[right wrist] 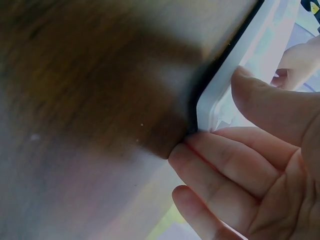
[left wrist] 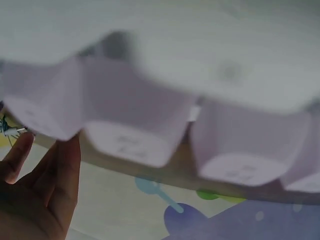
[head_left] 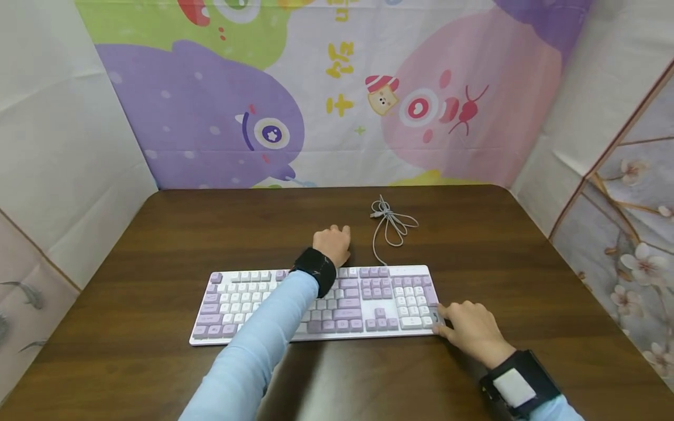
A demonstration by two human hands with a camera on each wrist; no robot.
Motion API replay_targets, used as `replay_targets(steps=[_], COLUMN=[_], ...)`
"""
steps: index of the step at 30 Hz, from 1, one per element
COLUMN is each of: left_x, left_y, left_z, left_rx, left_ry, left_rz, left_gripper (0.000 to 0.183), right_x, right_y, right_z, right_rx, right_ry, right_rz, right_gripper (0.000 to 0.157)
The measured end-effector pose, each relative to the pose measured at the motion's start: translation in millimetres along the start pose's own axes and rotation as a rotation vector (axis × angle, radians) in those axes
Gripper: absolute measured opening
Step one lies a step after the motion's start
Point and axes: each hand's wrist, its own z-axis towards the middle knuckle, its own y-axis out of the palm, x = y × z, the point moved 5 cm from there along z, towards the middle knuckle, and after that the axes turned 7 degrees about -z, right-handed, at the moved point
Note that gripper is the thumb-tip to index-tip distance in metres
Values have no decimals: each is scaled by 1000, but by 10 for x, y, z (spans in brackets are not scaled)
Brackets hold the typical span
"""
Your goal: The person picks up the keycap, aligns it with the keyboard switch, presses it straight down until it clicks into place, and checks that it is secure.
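A white keyboard (head_left: 378, 307) with white and lilac keys lies on the brown table, its long side across my view. My left arm reaches over it, and my left hand (head_left: 333, 244) is just beyond its back edge, left of the cable, holding nothing. Blurred lilac keycaps (left wrist: 135, 110) fill much of the left wrist view, with fingers (left wrist: 65, 185) extended at lower left. At the keyboard's right end, my right hand (head_left: 472, 329) grips the edge. The right wrist view shows the thumb (right wrist: 270, 112) over the keyboard's white corner (right wrist: 212, 107) and fingers against its side.
The keyboard's grey cable (head_left: 392, 222), bundled in loops, lies behind the keyboard on the table (head_left: 210, 228). A cartoon-printed cloth (head_left: 337, 146) hangs behind the table's far edge. Pale panels (head_left: 68, 128) stand on both sides.
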Motion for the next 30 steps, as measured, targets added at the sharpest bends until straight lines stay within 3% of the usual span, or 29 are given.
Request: replay_targets(steps=[3, 6, 10, 14, 18, 22, 25, 30], left_x=[20, 33, 59, 81, 63, 35, 20, -59], left_y=[-1, 0, -14, -40, -54, -58, -86, -91], left_z=[-6, -19, -46, -82, -106, -111, -124, -133], left_rx=[-13, -10, 55, 112, 56, -28, -34, -17], left_ry=[-1, 7, 51, 72, 35, 16, 27, 25], left_rz=[12, 29, 6, -50, -51, 19, 69, 3], left_gripper=[40, 29, 11, 9, 12, 28, 29, 14], right_x=[-10, -14, -17, -21, -25, -22, -19, -29], right_y=[2, 0, -6, -10, -15, -18, -13, 3], right_z=[1, 0, 3, 10, 9, 0, -4, 9], right_rx=[-2, -6, -8, -10, -6, 2, 2, -11], right_ry=[7, 11, 9, 3, 1, -3, -6, -16], right_rz=[6, 10, 7, 4, 3, 0, -5, -15], right_gripper=[39, 39, 39, 39, 39, 39, 39, 40])
